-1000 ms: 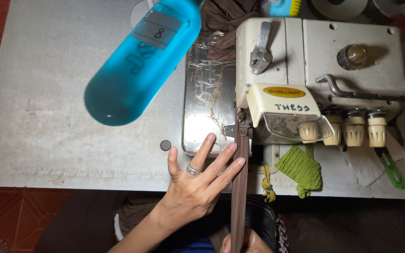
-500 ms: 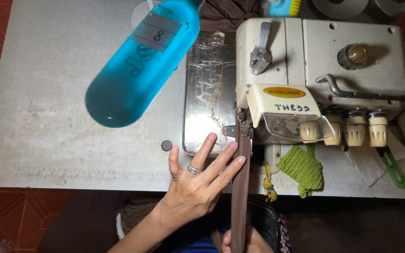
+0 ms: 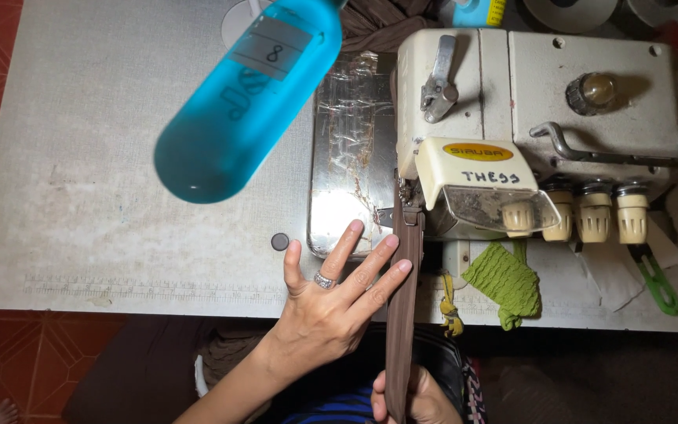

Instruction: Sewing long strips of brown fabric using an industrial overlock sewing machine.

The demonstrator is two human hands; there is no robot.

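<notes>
Mid-seam: brown fabric strip (image 3: 402,314) fed under the overlock machine (image 3: 512,133) foot, steadied by flat, open left hand (image 3: 331,306), pinched taut below by right hand (image 3: 413,396); next needing even, straight feeding.
</notes>
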